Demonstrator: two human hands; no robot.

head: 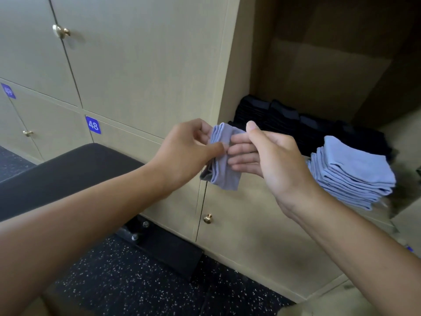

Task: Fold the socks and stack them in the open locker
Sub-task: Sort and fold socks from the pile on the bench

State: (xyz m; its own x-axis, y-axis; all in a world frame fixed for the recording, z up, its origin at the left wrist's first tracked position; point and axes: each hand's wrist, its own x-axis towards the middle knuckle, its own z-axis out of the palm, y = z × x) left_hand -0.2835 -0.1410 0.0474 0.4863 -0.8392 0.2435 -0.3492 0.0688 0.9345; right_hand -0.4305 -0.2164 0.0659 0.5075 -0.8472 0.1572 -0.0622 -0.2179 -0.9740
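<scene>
A folded light blue sock (224, 160) hangs in the air just left of the open locker (323, 71). My left hand (189, 151) pinches it between thumb and fingers. My right hand (271, 156) lays straight fingers against its right side, thumb raised above. Inside the locker, a stack of folded light blue socks (355, 172) sits near the front edge. A row of folded black socks (296, 126) lies behind it, toward the back left.
Closed locker doors with brass knobs (207, 218) surround the opening; one bears a blue label 48 (93, 125). A dark padded bench (68, 169) stands at lower left above the speckled black floor (127, 277).
</scene>
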